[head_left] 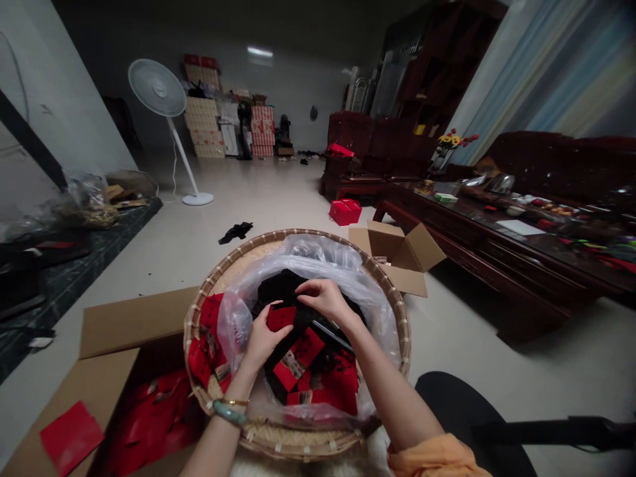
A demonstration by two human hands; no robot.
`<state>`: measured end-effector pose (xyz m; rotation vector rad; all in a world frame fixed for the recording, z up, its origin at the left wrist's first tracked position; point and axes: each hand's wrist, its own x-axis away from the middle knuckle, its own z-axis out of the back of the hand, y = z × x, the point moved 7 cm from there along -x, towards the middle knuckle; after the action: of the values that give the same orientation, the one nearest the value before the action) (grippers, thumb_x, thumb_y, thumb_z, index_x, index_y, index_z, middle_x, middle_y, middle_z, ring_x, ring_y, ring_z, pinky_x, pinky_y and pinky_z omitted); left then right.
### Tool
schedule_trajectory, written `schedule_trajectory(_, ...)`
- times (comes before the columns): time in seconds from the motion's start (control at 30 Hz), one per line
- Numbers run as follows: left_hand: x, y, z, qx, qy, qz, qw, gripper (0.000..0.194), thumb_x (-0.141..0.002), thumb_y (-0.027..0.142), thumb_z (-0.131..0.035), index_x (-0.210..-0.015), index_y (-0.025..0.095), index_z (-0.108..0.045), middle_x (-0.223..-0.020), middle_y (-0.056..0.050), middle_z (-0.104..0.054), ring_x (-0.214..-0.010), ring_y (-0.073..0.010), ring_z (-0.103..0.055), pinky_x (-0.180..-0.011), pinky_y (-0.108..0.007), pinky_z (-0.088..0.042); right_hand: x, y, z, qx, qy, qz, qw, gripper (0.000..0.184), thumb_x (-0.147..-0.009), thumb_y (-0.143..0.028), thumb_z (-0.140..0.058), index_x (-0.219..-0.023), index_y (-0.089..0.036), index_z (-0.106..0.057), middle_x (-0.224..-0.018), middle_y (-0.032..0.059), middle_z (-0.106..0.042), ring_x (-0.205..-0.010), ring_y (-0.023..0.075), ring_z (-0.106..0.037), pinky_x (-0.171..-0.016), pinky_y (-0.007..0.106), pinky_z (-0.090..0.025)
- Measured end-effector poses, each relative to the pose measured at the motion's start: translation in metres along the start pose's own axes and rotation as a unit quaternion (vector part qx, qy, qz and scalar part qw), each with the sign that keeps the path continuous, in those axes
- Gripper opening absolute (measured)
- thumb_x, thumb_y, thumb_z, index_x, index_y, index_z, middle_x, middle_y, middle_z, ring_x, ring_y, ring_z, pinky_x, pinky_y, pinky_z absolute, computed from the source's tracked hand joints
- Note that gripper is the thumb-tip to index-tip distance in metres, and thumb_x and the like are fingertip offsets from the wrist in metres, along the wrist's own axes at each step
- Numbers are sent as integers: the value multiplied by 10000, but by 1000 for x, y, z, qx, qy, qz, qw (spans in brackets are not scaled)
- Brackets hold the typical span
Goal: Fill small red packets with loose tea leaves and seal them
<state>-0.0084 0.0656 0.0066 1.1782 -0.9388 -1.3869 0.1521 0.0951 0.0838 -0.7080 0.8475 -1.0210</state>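
Observation:
A round woven basket (pixel 233 258) lies in front of me, lined with a clear plastic bag (pixel 318 255) full of black items with red labels. My left hand (pixel 262 338) is closed on a black item with a red label (pixel 279 318). My right hand (pixel 325 298) reaches into the bag from the right, its fingers curled and pinching the dark item's upper edge. Loose red and black packets (pixel 318 377) lie in the near part of the bag. More red packets (pixel 203 351) lie in the basket left of the bag.
An open cardboard box (pixel 114 331) with red packets stands at the lower left, and another open box (pixel 397 252) lies beyond the basket. A long dark wooden table (pixel 521 258) runs along the right. A white standing fan (pixel 159 89) and stacked cartons (pixel 209 126) are far back.

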Motion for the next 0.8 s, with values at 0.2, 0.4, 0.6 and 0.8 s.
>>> schedule_trajectory(0.2, -3, -8, -6, -18, -3, 10, 1000, 620, -548, 249, -755, -1130, 164, -558, -1002, -71, -658, -899, -218, -613, -840, -357, -462, 3, -52, -15, 68, -91, 79, 990, 215, -718, -87, -598, -876, -184, -708, -807, 8, -695, -722, 132, -627, -680, 216, -461)
schedule_trajectory(0.4, -3, -5, -6, -13, -18, 0, 1000, 630, -556, 252, -752, -1148, 180, -547, -1021, -66, -653, -916, -217, -609, -855, -351, -450, 4, -50, -17, 67, -64, 79, 993, 272, -698, -29, -579, -901, -171, -691, -805, 14, -672, -680, 114, -595, -641, 208, -454)
schedule_trajectory(0.6, 0, -3, -4, -35, -15, 18, 999, 527, -569, 261, -736, -1063, 160, -583, -983, -71, -666, -893, -217, -611, -826, -344, -456, -1, -49, -7, 37, 55, 99, 993, 204, -711, -50, -580, -843, -165, -685, -790, 24, -651, -713, 125, -596, -661, 224, -465)
schedule_trajectory(0.8, 2, -2, -5, -88, -13, 21, 996, 447, -571, 289, -728, -980, 159, -601, -841, -28, -673, -761, -195, -610, -697, -301, -471, 3, -46, -26, 63, -53, 103, 991, 164, -719, -73, -604, -809, -180, -691, -789, 11, -683, -726, 128, -622, -687, 218, -463)
